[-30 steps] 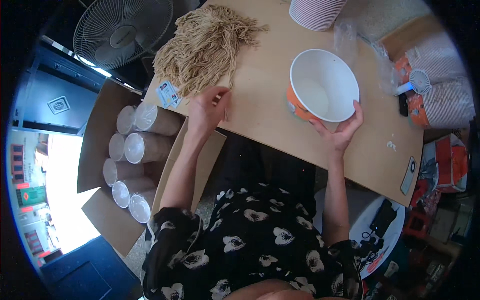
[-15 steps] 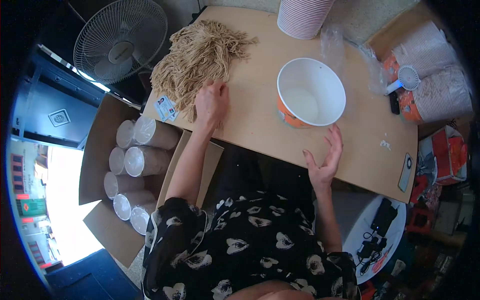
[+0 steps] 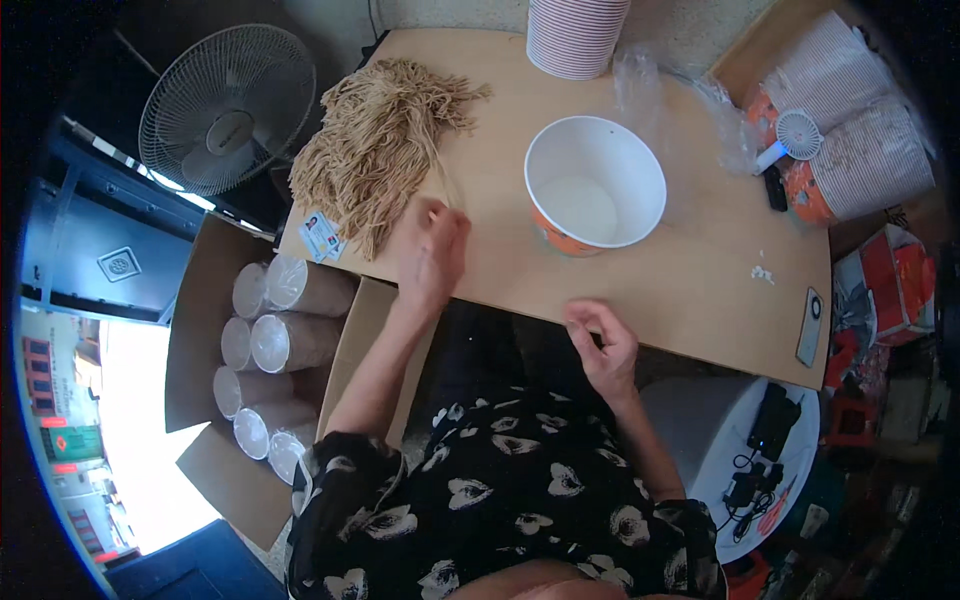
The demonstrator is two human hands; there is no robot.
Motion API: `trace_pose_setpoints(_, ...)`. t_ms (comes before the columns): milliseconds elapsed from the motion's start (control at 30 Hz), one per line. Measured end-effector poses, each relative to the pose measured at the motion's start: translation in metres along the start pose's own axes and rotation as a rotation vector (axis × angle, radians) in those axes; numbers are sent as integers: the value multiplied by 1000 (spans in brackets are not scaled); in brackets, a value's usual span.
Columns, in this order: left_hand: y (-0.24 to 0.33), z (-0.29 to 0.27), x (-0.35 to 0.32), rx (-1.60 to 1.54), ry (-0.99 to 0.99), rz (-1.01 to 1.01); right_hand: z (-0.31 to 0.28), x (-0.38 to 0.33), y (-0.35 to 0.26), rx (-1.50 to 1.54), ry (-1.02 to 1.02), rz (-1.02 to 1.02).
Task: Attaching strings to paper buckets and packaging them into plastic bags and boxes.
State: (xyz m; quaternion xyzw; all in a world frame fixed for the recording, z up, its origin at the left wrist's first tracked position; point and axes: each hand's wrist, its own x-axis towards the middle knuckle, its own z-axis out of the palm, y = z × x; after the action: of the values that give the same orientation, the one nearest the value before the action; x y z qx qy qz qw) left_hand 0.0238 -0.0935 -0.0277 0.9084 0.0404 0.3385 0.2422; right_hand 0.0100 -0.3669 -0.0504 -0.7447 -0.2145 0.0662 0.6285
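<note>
The left hand (image 3: 433, 255) is near the middle of the frame, over the table's front edge, its fingers bent inward and close together. A loose strand (image 3: 449, 182) runs from the string pile (image 3: 375, 145) down to the fingertips; whether thumb and finger pinch it, I cannot tell. The right hand (image 3: 606, 348) is lower and right of centre, just off the table edge, with its fingers curled and the thumb bent towards them. Whether their tips meet is unclear.

The tan string pile spreads over the upper left of the tabletop (image 3: 490, 240), with two cards (image 3: 320, 237) at its lower side. The large paper tub (image 3: 595, 180), white inside and orange outside, stands upright right of centre, apart from both hands. Behind it are a stack of tubs (image 3: 575, 38) and a clear plastic bag (image 3: 640, 90). Further right are more stacked tubs (image 3: 872, 160), a small handheld fan (image 3: 798, 135), white scraps (image 3: 762, 273) and a flat grey device (image 3: 810, 327).

A floor-type fan (image 3: 230, 130) fills the upper left. Below it, a cardboard box (image 3: 365, 335) holds wrapped stacks (image 3: 315, 290), left of which is a bright doorway (image 3: 150, 400). At lower right, a white round surface (image 3: 715, 470) carries black adapters and cables (image 3: 772, 425).

The tub stack is cut off by the top edge, the strand's end is lost at the left hand's fingers, and the clutter at far right is too dark to make out.
</note>
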Motion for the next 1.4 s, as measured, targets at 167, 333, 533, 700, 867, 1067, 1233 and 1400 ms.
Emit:
trace_pose_setpoints(167,68,-17,-60,-313,-277,-120,20,7,-18,370,-205,319)
trace_pose_setpoints(333,89,-16,-94,-494,-411,-38,28,15,-9,508,-204,350)
trace_pose_setpoints(533,74,-2,-121,-561,-603,-46,9,11,-12,854,55,393)
trace_pose_setpoints(700,55,26,-148,-529,-993,142,-27,7,-33,775,287,138)
trace_pose_setpoints(867,62,39,-159,-527,-1034,164,-41,16,-52,708,359,56)
trace_pose_setpoints(1067,70,32,-139,-479,-1015,195,-50,10,-54,471,317,97)
trace_pose_setpoints(1233,111,0,-55,-763,-725,-53,-46,9,-58,241,198,95)
trace_pose_setpoints(1400,121,2,-12,-1122,-680,-230,-54,6,-63,388,-73,327)
